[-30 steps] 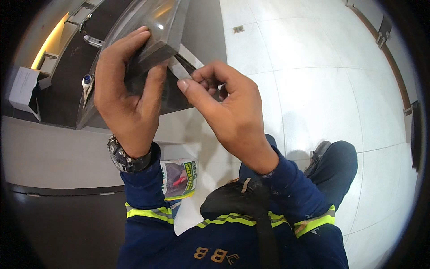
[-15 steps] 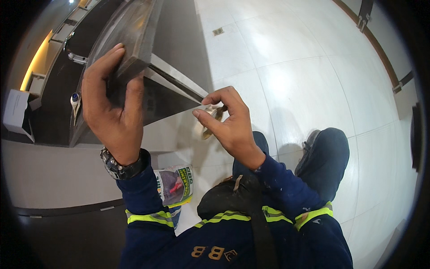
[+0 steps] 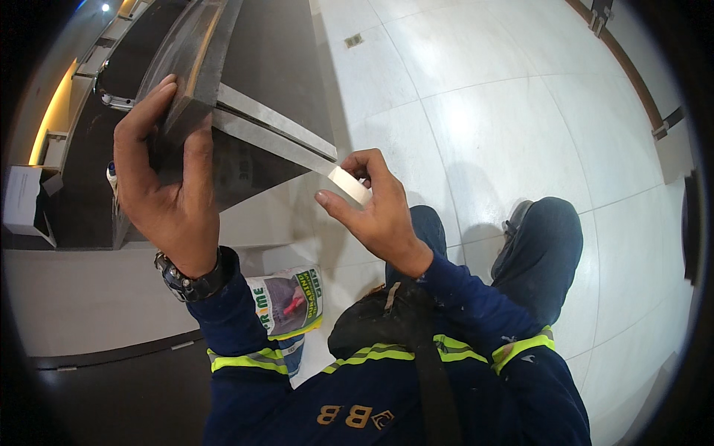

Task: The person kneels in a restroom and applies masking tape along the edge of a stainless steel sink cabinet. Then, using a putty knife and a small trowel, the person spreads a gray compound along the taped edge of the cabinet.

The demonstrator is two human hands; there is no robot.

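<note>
My left hand (image 3: 165,195) grips the edge of a dusty, dark grey panel (image 3: 195,52), fingers on its left side and thumb near its lower end. Two pale, narrow strips (image 3: 271,134) stretch side by side from that end toward the right, over a dark surface. My right hand (image 3: 379,227) holds a small off-white piece (image 3: 349,186), apparently a tape roll, at the far end of the lower strip; the thumb is raised. A white tube with a blue part (image 3: 111,172) shows beside my left hand, partly hidden by it.
A dark counter (image 3: 82,134) at left carries a white box (image 3: 22,204) and chrome fitting (image 3: 113,100). A printed sack (image 3: 282,301) lies below it. My knees (image 3: 539,249) are over white tiled floor (image 3: 513,134); a brown-edged wall fixture (image 3: 628,67) runs along the right.
My right hand has moved down and right from the panel's end, and the pale strips show longer. Panel and left hand now appear farther left in the view.
</note>
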